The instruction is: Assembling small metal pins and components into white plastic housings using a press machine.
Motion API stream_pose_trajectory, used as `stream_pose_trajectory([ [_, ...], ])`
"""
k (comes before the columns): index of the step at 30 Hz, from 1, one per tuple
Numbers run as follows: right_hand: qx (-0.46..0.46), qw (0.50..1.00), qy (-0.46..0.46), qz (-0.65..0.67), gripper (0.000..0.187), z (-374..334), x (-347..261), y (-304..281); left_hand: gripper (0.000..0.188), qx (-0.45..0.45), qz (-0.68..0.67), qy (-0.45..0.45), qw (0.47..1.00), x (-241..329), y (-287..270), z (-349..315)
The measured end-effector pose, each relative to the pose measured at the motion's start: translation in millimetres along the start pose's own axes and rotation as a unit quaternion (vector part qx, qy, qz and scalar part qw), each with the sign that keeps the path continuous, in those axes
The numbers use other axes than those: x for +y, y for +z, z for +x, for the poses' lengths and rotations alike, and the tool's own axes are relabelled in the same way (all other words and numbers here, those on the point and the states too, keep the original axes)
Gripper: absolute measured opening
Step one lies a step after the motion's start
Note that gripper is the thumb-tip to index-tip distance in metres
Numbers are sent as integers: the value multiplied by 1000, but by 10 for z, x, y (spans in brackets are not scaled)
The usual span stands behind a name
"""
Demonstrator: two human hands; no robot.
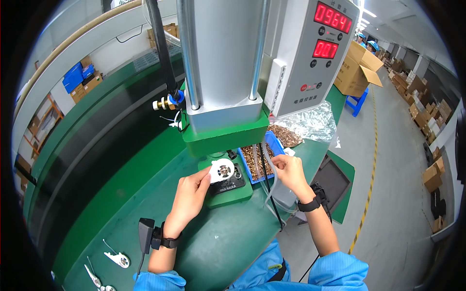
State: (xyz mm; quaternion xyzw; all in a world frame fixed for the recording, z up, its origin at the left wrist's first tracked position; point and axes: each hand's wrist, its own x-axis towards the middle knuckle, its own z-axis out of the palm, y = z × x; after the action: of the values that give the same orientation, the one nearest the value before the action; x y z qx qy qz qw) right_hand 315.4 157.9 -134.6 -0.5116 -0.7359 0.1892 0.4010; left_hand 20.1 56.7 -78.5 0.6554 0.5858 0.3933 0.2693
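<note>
My left hand (189,194) pinches a white plastic part (214,170) with a round body and a dark, metal-centred hub. It holds the part just over the black fixture plate (228,186) on the green base of a press. The green press head (225,138) hangs above. My right hand (290,170) is closed at the fingertips, beside the right edge of a blue bin (248,173) filled with small copper-coloured metal pieces. Whatever those fingertips hold is too small or hidden to make out. Grey tubes and a black cable run down close to them.
A control box (310,63) with red digits stands at the press's right. Behind the bin, a clear plastic bag (310,123) lies near more copper pieces. Similar white parts (118,259) rest at the bench's lower left. A cardboard box (350,72) sits on a blue stool.
</note>
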Motion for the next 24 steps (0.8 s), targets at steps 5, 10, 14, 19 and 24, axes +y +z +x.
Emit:
stream_pose_trajectory([
  [5,1,1000,1,-2,19,-51,-43,-4,35,46,-50,-19,998,64,17,41],
  [10,13,1000,-24,-12,19,-57,-74,-13,35,-16,23,-28,999,87,-42,127],
  [14,-8,997,30,70,15,-40,-86,-13,34,-57,43,-50,996,119,-112,244],
  [19,11,983,66,172,13,-172,-32,-16,31,11,101,-62,993,211,5,40],
  [24,42,983,72,162,10,-240,-85,-90,28,-49,87,-83,992,128,-126,270],
])
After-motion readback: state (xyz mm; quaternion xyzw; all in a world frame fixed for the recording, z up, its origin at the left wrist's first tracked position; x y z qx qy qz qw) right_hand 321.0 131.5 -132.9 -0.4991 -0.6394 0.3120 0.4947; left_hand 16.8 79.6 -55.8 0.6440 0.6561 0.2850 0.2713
